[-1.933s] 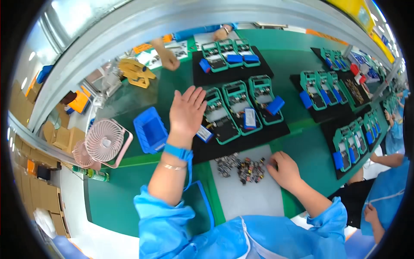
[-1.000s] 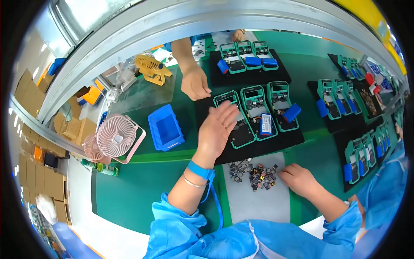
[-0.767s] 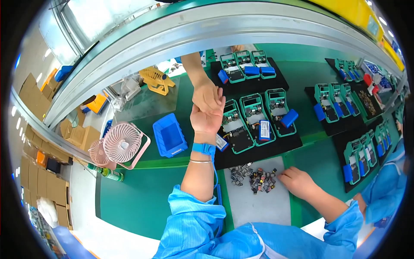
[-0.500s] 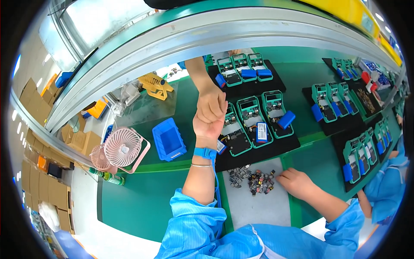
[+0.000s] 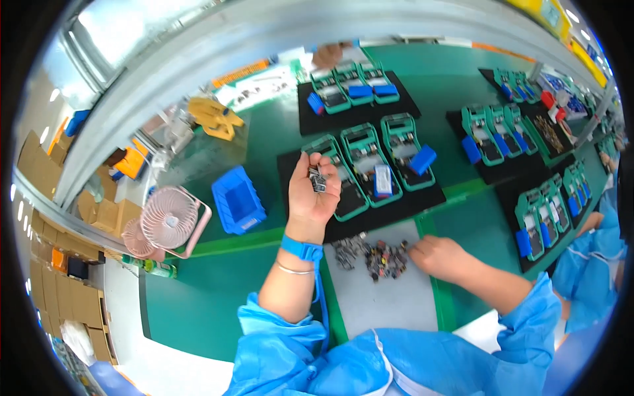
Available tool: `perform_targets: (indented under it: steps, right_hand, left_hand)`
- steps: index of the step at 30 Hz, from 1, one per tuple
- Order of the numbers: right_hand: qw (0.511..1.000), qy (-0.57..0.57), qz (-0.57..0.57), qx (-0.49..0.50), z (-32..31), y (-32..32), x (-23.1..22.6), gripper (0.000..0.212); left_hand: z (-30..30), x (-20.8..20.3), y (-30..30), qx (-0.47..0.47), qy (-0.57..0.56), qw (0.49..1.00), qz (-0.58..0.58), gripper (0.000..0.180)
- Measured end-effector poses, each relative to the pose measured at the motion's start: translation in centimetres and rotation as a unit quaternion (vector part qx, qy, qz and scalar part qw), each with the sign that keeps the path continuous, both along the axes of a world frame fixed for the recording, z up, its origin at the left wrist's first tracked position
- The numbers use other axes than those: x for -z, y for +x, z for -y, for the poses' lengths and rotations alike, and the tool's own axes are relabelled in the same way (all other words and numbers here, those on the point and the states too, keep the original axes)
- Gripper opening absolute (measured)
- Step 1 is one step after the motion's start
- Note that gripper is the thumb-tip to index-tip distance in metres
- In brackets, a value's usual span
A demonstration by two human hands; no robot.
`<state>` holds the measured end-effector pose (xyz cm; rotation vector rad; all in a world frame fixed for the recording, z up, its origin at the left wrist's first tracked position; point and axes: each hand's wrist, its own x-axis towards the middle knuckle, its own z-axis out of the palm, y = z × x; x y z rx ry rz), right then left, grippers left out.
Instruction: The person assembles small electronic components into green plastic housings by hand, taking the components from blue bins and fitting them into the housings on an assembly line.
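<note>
My left hand [image 5: 312, 193] is raised palm-up over the black mat [image 5: 396, 208], fingers curled around a few small dark metal parts [image 5: 317, 179]. A blue wrist strap [image 5: 301, 249] circles that wrist. My right hand [image 5: 441, 256] rests on the white sheet [image 5: 383, 300], fingertips at a pile of small dark and coloured parts [image 5: 373, 254]. Three green fixtures [image 5: 367, 158] with blue blocks stand on the mat just beyond my left hand.
A blue bin [image 5: 238, 199] and a pink desk fan [image 5: 170, 219] stand to the left. More green fixtures on black mats [image 5: 353, 92] lie farther back and to the right [image 5: 508, 135]. A co-worker's hand [image 5: 328, 54] shows at the far edge. Another blue sleeve [image 5: 594, 257] is at right.
The co-worker's hand that met my left hand over the mat has drawn back to the far side. My left hand now holds small parts, palm up. My right hand stayed at the pile.
</note>
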<state>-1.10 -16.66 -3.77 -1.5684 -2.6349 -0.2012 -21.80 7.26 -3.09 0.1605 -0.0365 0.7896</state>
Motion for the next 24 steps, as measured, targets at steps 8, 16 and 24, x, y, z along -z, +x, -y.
perform_targets:
  steps: [8, 16, 24]
  right_hand:
    - [0.999, 0.019, -0.044, 0.002, -0.2, 0.7, 0.7, 0.008]
    - [0.938, 0.052, -0.321, 0.118, -4.4, 2.4, -3.1, 0.007]
    - [0.918, 0.109, -0.373, 0.074, -13.9, -0.7, -2.6, 0.008]
  left_hand:
    - [11.8, 1.8, -1.6, -0.179, 0.538, 0.600, -0.565, 0.043]
    - [12.7, 3.4, -3.3, -0.178, 0.774, 0.367, -0.484, 0.019]
    - [7.5, 2.1, -1.7, -0.301, 0.725, 0.263, -0.561, 0.044]
